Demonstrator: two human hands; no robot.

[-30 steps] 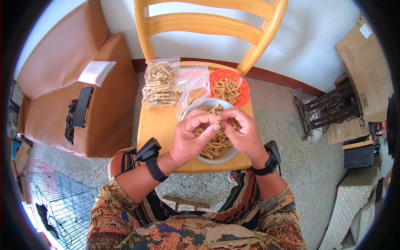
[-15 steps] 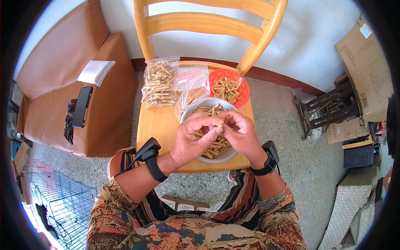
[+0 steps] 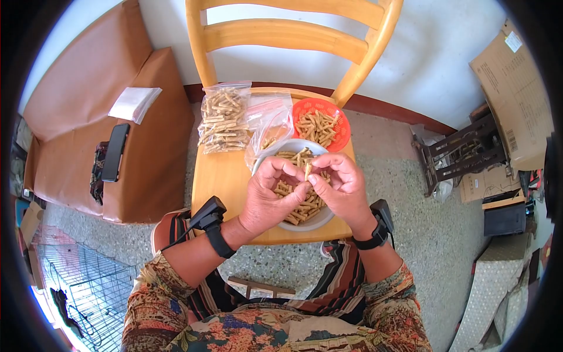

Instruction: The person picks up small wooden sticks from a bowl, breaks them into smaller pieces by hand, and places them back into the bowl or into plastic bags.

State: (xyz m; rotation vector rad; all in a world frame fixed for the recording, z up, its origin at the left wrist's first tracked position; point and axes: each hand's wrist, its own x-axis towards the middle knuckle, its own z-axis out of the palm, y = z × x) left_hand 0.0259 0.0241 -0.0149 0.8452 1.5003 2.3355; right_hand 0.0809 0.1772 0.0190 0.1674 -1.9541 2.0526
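My left hand (image 3: 264,196) and my right hand (image 3: 345,186) meet above a pale bowl (image 3: 321,221) on the wooden chair seat (image 3: 218,185). Between the thumbs and fingertips of both is one short tan stick (image 3: 308,170), which looks like a piece of dried root. The bowl beneath holds many similar sticks, partly hidden by my hands. Behind it on the right, a red plastic basket (image 3: 342,136) contains more of them. At the seat's back left lies a filled clear zip bag (image 3: 225,117). Beside that is another clear bag (image 3: 272,120) with a few pieces inside.
The chair's backrest (image 3: 287,36) rises beyond the seat. To the left stands a brown sofa (image 3: 155,152), with a phone (image 3: 115,152) and a stack of clear bags (image 3: 134,104) on its arm. A wire cage (image 3: 88,281) is at lower left; cardboard boxes (image 3: 513,94) are on the right.
My fingers have shifted around the small stick, and it now shows more upright between them. My right hand's fingers have spread a little.
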